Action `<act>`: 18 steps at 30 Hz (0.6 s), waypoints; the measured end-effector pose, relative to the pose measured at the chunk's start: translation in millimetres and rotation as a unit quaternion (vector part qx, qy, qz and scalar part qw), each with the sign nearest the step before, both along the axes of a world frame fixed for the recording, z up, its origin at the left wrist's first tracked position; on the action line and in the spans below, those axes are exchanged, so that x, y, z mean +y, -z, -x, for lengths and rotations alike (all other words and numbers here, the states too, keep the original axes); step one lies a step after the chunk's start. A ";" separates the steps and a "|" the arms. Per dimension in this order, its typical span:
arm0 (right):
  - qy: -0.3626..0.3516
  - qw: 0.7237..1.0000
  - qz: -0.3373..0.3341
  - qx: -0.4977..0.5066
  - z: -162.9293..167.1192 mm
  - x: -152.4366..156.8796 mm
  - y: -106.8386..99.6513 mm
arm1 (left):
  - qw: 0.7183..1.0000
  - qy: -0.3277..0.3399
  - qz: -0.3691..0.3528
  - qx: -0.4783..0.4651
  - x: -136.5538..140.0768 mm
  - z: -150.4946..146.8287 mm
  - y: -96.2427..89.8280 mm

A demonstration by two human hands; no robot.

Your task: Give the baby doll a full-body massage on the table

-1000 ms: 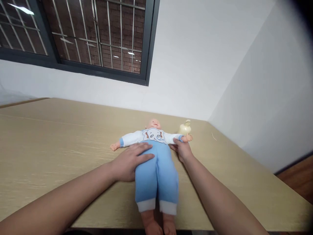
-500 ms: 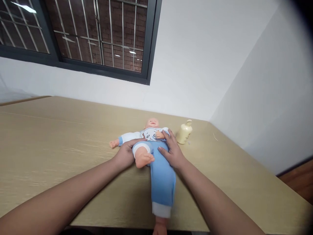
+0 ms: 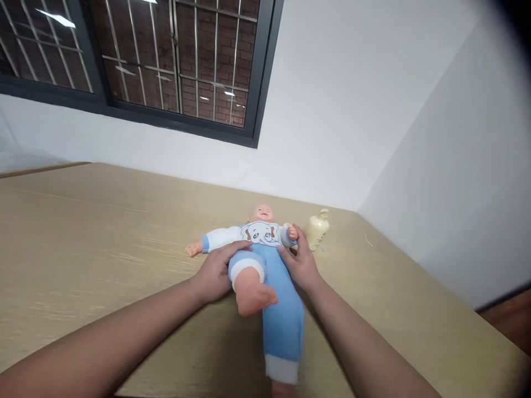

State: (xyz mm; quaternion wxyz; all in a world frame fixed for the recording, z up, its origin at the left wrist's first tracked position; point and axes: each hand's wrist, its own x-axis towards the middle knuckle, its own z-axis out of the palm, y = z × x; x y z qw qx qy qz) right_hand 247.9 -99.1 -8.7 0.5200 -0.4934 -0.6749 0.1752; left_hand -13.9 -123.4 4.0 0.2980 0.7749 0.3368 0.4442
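Observation:
A baby doll [image 3: 281,298] in a blue and white outfit lies on its back on the table, head away from me. An elephant face [image 3: 261,234] decorates its chest. My left hand [image 3: 215,271] holds the doll's waist on the left, thumb over the belly, beside the raised, bent leg with its bare foot [image 3: 254,296]. On the other side my right hand [image 3: 305,266] grips the doll at the waist, its fingers by the doll's small hand [image 3: 292,232]. My fingers under the body are partly hidden. The other leg stretches toward me, its foot cut off by the frame.
A cream-coloured bottle [image 3: 318,231] stands just beyond my right hand. A thin pale strip [image 3: 368,239] lies farther right on the wooden table [image 3: 124,243]. White walls and a barred window [image 3: 178,61] rise behind the table.
The doll's arm on the right has moved off its chest and out to the side, baring the elephant face. My right hand has shifted right with it. The bent leg's foot appears nearer.

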 end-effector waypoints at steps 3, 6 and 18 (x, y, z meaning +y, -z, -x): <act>0.050 0.987 0.043 0.150 -5.7 8.8 3.9 | 0.994 0.023 -0.072 0.081 2.3 9.6 -5.9; 0.071 0.938 0.116 0.319 -11.9 17.3 7.8 | 0.980 0.057 -0.104 0.157 2.3 14.0 -12.5; 0.092 0.907 0.126 0.392 -12.0 18.6 8.3 | 0.976 0.072 -0.087 0.185 2.7 18.8 -10.9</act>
